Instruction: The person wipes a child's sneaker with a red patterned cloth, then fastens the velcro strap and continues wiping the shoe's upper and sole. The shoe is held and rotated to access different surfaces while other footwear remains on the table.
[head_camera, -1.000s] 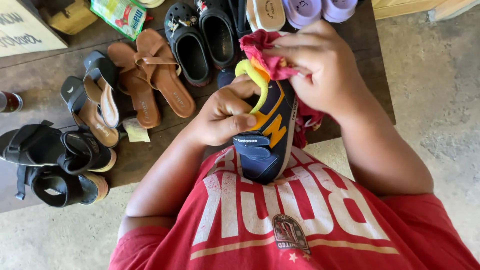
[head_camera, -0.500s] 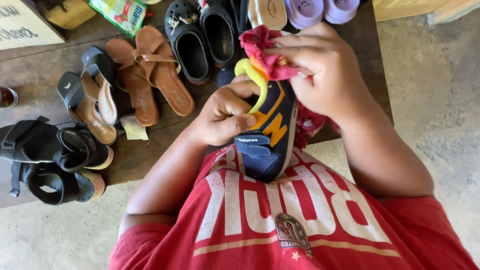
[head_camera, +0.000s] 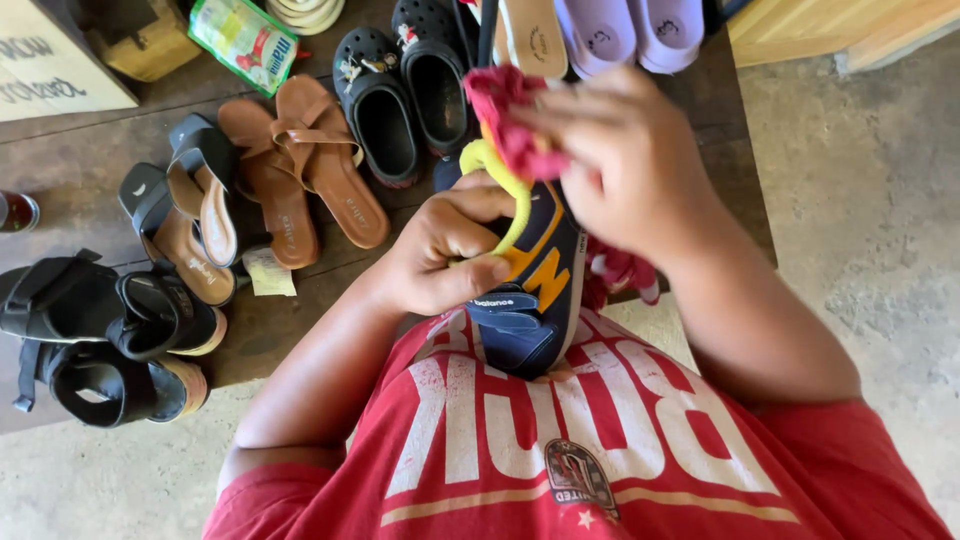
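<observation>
My left hand (head_camera: 440, 252) grips a small navy sneaker (head_camera: 535, 290) with orange markings and a yellow collar, its toe pressed against my red shirt. My right hand (head_camera: 622, 160) is closed on a crumpled red cloth (head_camera: 505, 108) and presses it against the heel end of the sneaker. More of the red cloth hangs below my right wrist, beside the shoe.
A low dark wooden board (head_camera: 100, 210) carries rows of footwear: brown sandals (head_camera: 310, 165), black clogs (head_camera: 395, 95), black strap sandals (head_camera: 110, 330), black-and-tan heeled sandals (head_camera: 185, 215), pale lilac slides (head_camera: 640, 30). A green packet (head_camera: 245, 38) lies at the back. Concrete floor (head_camera: 860, 200) is on the right.
The view has shifted slightly. My right hand with the cloth has moved a little along the sneaker's heel; the left hand keeps its grip.
</observation>
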